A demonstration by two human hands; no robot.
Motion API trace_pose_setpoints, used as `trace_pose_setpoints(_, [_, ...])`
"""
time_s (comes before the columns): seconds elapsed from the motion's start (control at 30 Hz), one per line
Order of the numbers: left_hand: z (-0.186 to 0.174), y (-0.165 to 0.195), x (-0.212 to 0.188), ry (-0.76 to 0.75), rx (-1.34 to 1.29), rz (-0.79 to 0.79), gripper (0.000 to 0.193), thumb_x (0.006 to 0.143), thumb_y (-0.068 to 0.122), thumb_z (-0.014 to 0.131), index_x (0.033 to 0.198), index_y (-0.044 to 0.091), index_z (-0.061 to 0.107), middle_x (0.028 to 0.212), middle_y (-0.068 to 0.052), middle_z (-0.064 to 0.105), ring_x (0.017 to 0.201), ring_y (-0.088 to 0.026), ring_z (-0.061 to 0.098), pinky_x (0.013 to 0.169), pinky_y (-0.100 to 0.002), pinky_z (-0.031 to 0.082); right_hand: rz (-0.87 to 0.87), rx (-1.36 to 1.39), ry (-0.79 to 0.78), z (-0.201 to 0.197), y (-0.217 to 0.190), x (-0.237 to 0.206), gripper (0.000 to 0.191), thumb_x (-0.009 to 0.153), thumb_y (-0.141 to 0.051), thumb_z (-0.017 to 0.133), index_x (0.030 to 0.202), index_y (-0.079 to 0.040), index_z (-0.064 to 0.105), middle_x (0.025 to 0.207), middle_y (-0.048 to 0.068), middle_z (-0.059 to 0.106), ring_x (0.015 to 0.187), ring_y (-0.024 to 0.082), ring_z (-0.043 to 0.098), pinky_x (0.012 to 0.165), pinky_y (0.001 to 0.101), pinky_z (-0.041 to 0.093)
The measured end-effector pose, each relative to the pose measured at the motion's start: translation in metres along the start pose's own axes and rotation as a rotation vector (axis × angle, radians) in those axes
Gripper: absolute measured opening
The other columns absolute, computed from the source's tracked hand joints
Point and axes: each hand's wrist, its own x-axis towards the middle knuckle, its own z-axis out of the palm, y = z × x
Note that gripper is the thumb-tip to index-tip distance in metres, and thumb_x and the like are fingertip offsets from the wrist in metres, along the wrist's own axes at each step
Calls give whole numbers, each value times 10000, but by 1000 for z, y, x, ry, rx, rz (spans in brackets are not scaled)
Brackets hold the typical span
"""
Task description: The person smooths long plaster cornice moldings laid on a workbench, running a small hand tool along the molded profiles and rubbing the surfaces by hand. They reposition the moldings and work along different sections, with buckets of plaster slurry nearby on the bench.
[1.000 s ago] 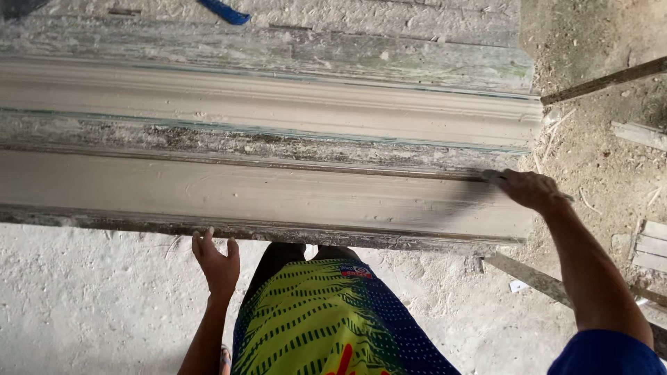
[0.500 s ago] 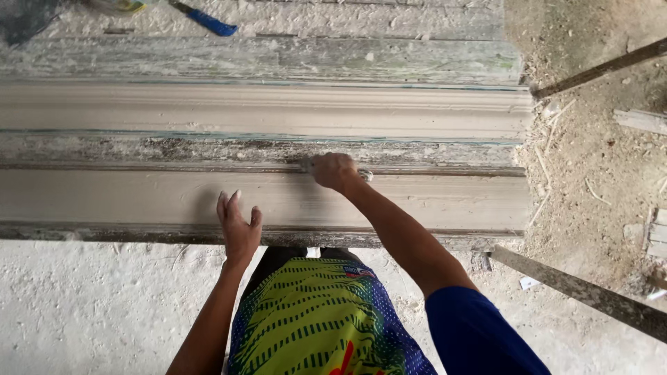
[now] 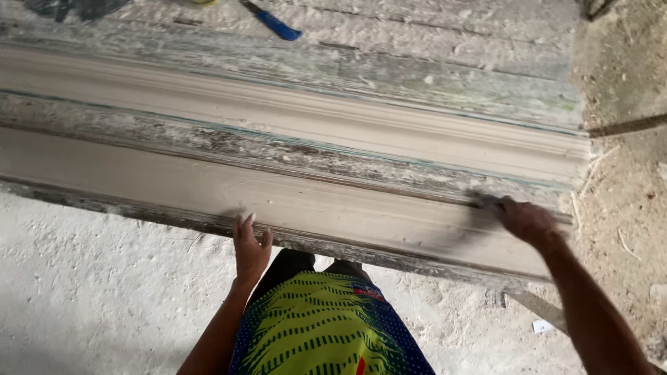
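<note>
Single head-worn view, looking steeply down, close over a long moulding bench [image 3: 292,111]

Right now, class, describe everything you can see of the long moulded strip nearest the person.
The near moulded strip is a long pale grey-beige band, plaster or cement by its look, lying flat on a crusted workbench and running slightly downhill from left to right in the picture. Shallow lengthwise ridges run along it, and its surface looks smooth and damp. Its front edge is rough and dark. The left hand rests at that front edge; the right hand, blurred, presses near its far edge towards the right end.
</note>
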Motion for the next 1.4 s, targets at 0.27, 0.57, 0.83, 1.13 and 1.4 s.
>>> trace_pose_setpoints(0.27, [-21,-46,35,125,-59,128,602,963,270,651,1465,13,438,1640,-298,209,1511,-475,253,1151,-552,384,-217,-103,-26,-54,-279,82,456,1165,-392,320,1360,-34,523,889,129,715,463,108,471,357,289,435])
trace_pose_setpoints(0.57, [-134,-202,82,238,-245,153,618,984,270,647,1494,5,420,1582,-246,377,1494,-437,340,1192,-538,357,-651,-619,445,-137,-579,145,507,955,-191,505,1455,-127,454,1103,173,639,564,213,642,358,347,581])
trace_pose_setpoints(0.83, [-278,-399,89,342,-186,30,521,975,227,662,1405,-32,522,1498,-297,461,1448,-440,396,1175,-495,388,-474,-441,326,-215,-872,196,502,1036,-362,482,1430,-52,514,1169,248,706,838,300,717,664,443,599])
trace_pose_setpoints(1.13, [-379,-506,122,541,-308,-317,482,928,202,695,1357,13,582,1479,-243,489,1384,-394,477,1105,-478,445,-235,-122,55,-297,-1126,225,517,1059,-432,427,1399,-51,512,1191,252,709,1082,414,725,902,598,568])
trace_pose_setpoints(1.4, [-455,-639,187,589,-550,-616,533,937,231,674,1423,68,528,1549,-177,416,1236,-313,595,938,-433,544,-479,-458,100,-352,-1387,280,522,1002,-403,471,1458,-149,473,1526,210,448,1345,429,530,955,614,551])
